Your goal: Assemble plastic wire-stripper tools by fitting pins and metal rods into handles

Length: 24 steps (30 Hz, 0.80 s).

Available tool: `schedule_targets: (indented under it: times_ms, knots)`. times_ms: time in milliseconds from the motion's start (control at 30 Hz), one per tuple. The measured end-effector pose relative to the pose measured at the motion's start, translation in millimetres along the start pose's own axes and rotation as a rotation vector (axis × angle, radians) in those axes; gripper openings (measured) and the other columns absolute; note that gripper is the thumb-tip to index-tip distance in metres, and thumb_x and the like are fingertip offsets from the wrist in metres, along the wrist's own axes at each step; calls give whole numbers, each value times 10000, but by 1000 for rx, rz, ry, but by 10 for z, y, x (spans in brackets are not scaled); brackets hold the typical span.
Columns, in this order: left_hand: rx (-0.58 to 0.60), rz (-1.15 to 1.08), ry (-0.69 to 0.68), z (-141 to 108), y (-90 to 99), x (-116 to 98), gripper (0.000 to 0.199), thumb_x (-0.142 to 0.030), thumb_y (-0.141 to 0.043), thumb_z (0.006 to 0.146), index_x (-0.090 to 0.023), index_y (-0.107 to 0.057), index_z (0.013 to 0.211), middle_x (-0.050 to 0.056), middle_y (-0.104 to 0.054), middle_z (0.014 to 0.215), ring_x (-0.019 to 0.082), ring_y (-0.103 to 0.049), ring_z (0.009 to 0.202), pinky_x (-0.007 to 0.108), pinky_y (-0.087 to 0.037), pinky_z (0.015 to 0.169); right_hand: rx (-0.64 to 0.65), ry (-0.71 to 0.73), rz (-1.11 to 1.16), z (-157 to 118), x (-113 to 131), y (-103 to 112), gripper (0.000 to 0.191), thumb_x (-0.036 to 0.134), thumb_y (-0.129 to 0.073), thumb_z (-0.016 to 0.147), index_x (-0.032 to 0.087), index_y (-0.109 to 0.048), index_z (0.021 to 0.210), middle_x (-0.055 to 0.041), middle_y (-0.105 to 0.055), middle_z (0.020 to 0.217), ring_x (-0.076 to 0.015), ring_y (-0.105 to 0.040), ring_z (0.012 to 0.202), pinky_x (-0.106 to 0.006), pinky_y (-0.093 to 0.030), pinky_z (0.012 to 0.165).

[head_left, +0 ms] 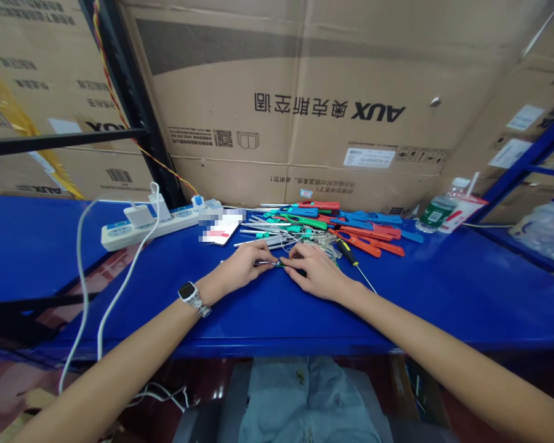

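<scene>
Over the blue table, my left hand (247, 266) pinches a thin metal rod (264, 263) between thumb and fingers. My right hand (317, 271) is closed at the rod's other end on a small dark and green part (282, 263), mostly hidden by the fingers. The two hands almost meet there. Just beyond them lies a pile of red, blue, green and orange plastic handles (372, 240), like those of long-necked lighters. Metal rods (258, 241) and clear plastic pieces (325, 243) lie among them. Beside my right hand is a yellow and black screwdriver (347, 252).
A white power strip (133, 231) with plugs and cables lies at the left, next to a phone-like flat white object (228, 229). A bottle (436, 212) and a red and white cup (466, 209) stand at the right. Large cardboard boxes (305, 61) form the back.
</scene>
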<state>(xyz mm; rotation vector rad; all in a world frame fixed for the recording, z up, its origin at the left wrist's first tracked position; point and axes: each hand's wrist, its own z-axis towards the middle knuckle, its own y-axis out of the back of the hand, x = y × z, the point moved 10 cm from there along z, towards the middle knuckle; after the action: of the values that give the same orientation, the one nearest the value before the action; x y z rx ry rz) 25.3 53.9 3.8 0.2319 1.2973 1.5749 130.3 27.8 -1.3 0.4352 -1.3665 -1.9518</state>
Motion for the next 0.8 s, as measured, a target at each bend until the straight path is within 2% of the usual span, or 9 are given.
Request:
schedule_targets:
  times_ms: [167, 367, 667, 800]
  knots:
    - [3, 86, -34, -1, -22, -28, 213, -192, -577, 989, -192, -775, 1067, 69, -644, 941, 199, -632, 860, 366, -540, 817, 6, 18, 17, 10, 38, -23, 317, 261, -492, 1036, 158, -743, 1200, -123, -637, 1076, -251, -572, 1028, -436, -474, 919]
    - [5, 96, -23, -14, -63, 33, 252, -248, -539, 1020, -191, -780, 1070, 69, -640, 905, 192, -622, 810, 356, -549, 766, 44, 25, -43, 3, 84, -54, 341, 260, -469, 1039, 157, -700, 1266, -126, -623, 1079, -260, -549, 1017, -438, -469, 900]
    - [24, 143, -78, -70, -94, -41, 324, -257, -451, 1064, -198, -760, 1144, 108, -655, 1026, 224, -631, 953, 408, -559, 870, 47, -23, -56, -32, 41, -55, 345, 259, -487, 1032, 221, -695, 1304, -112, -601, 1080, -259, -528, 1022, -435, -451, 891]
    - [35, 195, -78, -87, -107, -79, 307, -241, -476, 1050, -182, -746, 1184, 117, -645, 1042, 236, -623, 976, 418, -563, 874, 29, -32, -9, -43, 23, -59, 345, 254, -498, 1028, 196, -691, 1308, -120, -592, 1085, -263, -534, 1041, -448, -465, 913]
